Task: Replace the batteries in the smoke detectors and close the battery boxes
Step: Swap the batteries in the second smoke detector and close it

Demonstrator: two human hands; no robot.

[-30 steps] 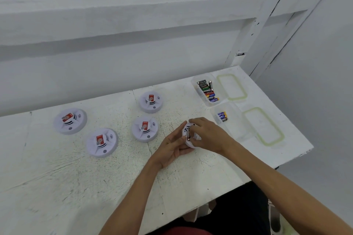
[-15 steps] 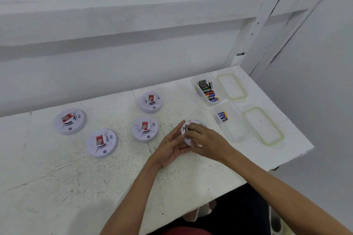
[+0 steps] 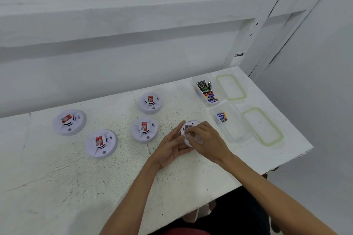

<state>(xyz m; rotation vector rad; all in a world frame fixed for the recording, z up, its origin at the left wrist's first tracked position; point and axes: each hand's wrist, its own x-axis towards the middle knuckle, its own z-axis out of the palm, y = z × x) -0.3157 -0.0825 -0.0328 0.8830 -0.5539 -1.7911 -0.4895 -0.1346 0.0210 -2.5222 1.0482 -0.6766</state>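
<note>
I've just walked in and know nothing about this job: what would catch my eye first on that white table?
Both hands, left hand and right hand, grip a white smoke detector mid-table. Four more detectors with red labels lie to the left. At the far right, a clear box of batteries stands open.

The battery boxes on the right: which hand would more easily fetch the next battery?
The right hand, probably. Both battery boxes lie on its side, apart from it, while the left hand cradles the smoke detector from beneath.
</note>
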